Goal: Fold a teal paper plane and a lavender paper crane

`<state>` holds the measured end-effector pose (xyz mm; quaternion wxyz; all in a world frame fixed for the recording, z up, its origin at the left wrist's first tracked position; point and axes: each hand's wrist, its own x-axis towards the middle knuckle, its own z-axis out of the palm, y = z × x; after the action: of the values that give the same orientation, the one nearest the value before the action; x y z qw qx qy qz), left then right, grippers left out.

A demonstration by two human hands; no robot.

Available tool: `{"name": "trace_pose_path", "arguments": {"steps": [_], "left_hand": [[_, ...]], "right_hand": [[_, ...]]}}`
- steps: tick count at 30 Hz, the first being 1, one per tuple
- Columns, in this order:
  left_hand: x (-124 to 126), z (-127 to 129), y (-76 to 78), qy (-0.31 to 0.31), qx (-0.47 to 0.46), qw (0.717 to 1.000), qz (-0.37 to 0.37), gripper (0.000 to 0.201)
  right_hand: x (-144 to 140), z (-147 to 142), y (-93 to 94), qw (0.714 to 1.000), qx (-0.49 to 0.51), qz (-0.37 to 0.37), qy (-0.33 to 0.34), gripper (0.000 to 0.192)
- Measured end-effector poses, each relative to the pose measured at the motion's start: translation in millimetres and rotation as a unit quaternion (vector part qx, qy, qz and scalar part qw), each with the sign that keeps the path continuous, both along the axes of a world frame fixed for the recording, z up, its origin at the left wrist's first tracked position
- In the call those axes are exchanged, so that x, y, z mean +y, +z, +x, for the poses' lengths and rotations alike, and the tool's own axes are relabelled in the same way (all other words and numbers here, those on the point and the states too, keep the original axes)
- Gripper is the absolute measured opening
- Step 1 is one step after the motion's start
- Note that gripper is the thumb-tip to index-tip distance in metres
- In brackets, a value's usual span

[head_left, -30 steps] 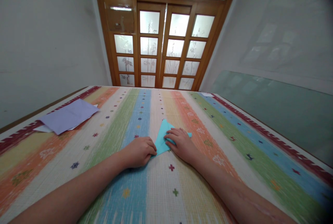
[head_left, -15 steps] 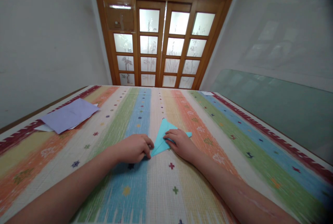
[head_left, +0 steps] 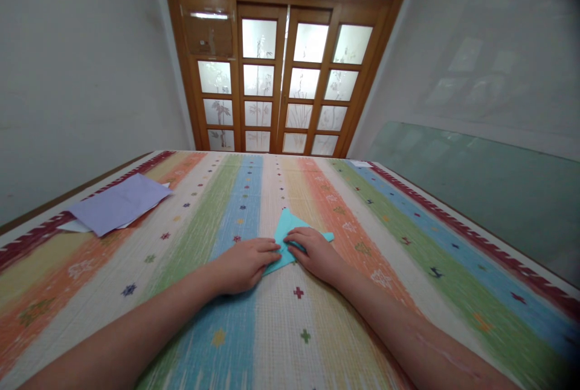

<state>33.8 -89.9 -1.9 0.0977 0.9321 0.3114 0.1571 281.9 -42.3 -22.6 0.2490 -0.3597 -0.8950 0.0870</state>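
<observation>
One turquoise paper (head_left: 288, 222) lies beneath the right hand (head_left: 314, 252) and, seemingly, left hand (head_left: 246, 264)

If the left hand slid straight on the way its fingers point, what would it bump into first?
Most likely the right hand, just ahead over the same folded turquoise paper that the left hand partly covers. The exact gap is hard to judge.

Daylight whitens the panes (head_left: 310, 42) ahead of me; the walls (head_left: 86, 76) are dim grey, the right one catching pale reflections. Faint shadow lies under the left hand (head_left: 247, 265). The edges look stretched, the upper right corner nearly black.
</observation>
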Motion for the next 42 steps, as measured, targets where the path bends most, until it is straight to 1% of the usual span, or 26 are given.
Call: {"name": "trace_pose_path", "arguments": {"steps": [3, 6, 11, 15, 19, 26, 32, 36, 42], "left_hand": [[-4, 6, -5.4, -0.016, 0.039, 0.999, 0.005, 0.045], [-6, 7, -5.6, -0.016, 0.055, 0.998, 0.007, 0.045], [-5, 7, -4.9, -0.02, 0.058, 0.998, 0.019, 0.045], [-5, 7, -6.7, -0.017, 0.049, 0.998, 0.028, 0.042], [-5, 8, -7.7, -0.019, 0.046, 0.998, 0.029, 0.042], [-6, 7, -2.3, -0.032, 0.024, 0.999, 0.036, 0.04], [-9, 9, 5.0, -0.041, 0.023, 0.998, 0.039, 0.035], [-8, 11, 5.6, -0.038, 0.01, 0.999, 0.038, 0.033], [-7, 11, 8.4, -0.053, -0.015, 0.998, 0.019, 0.028]], "right_hand": [[1, 3, -3.3, 0.999, 0.001, -0.001, -0.045, 0.038], [3, 5, -8.9, 0.995, -0.013, -0.004, -0.098, 0.051], [8, 8, -14.6, 0.989, -0.04, -0.01, -0.14, 0.048], [13, 15, -14.5, 0.983, -0.058, -0.013, -0.172, 0.054], [22, 26, -16.1, 0.976, -0.081, -0.02, -0.202, 0.055], [36, 45, -22.8, 0.97, -0.087, -0.005, -0.226, 0.049], [39, 49, -22.8, 0.965, -0.097, 0.0, -0.242, 0.044], [40, 48, -21.7, 0.962, -0.104, 0.008, -0.254, 0.047], [38, 48, -21.3, 0.954, -0.142, 0.043, -0.259, 0.056]]}}
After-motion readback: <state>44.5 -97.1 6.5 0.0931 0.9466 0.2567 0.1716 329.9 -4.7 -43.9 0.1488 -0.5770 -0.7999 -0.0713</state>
